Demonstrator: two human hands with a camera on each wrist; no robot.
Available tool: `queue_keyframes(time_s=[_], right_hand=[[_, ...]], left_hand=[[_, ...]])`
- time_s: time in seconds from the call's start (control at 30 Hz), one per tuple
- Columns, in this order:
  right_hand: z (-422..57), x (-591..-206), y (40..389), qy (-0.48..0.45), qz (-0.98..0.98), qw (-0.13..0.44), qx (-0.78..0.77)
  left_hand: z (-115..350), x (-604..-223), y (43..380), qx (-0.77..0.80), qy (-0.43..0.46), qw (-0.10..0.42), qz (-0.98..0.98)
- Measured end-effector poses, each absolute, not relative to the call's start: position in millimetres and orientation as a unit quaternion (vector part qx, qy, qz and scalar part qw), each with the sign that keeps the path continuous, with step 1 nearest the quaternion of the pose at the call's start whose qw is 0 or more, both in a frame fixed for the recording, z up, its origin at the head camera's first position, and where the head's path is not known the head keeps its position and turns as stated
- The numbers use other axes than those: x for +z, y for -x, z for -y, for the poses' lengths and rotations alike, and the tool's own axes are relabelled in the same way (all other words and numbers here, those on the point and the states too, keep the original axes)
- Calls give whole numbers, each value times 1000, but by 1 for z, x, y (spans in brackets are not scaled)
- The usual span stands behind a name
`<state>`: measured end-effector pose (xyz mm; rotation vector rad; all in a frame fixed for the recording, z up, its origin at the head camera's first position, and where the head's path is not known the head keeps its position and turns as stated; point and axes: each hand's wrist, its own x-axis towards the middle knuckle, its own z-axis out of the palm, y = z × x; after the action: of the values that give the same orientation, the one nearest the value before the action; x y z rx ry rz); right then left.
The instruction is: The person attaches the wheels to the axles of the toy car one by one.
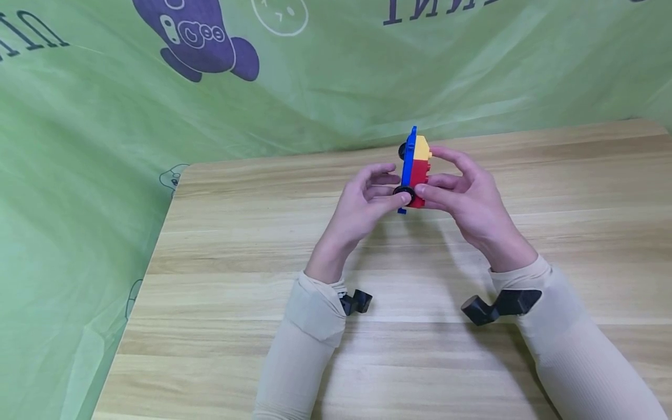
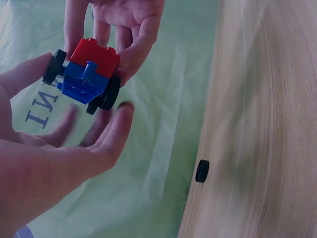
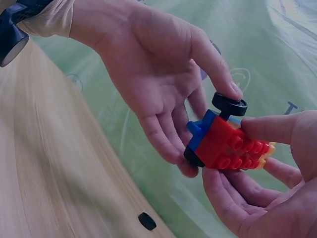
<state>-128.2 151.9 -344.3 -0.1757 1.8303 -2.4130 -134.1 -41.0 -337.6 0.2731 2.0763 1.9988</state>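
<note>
A toy car [image 1: 417, 169] made of building blocks is held in the air between both hands, tipped on its side. It has a blue base, red and yellow bricks with studs, and black wheels. My right hand [image 1: 472, 201] grips the red brick [image 3: 228, 144] between thumb and fingers. The thumb of my left hand [image 1: 354, 204] presses one black wheel [image 3: 229, 105] at the car's end. Its fingertips are at the opposite wheel [image 2: 110, 93], so the hand spans the pair.
A loose black wheel [image 2: 202, 171] stands near the edge of the wooden table [image 1: 220, 262]. Green cloth [image 1: 325, 87] with purple prints hangs behind and to the left of the table. Black wrist cameras [image 1: 501, 306] sit on both sleeves.
</note>
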Motion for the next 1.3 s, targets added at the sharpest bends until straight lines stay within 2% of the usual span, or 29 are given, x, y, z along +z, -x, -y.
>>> queue_keyframes(time_s=[0.17,0.73,1.3], right_hand=[[-152,-345,128,66,-603,49,-794],[-153,-345,127,105,-609,37,-785],[-155,-341,128,98,-612,44,-784]], left_hand=[[40,-338,135,688,-70,152,-707],[42,-340,136,674,-78,122,-725],[47,-338,138,674,-84,134,-722]])
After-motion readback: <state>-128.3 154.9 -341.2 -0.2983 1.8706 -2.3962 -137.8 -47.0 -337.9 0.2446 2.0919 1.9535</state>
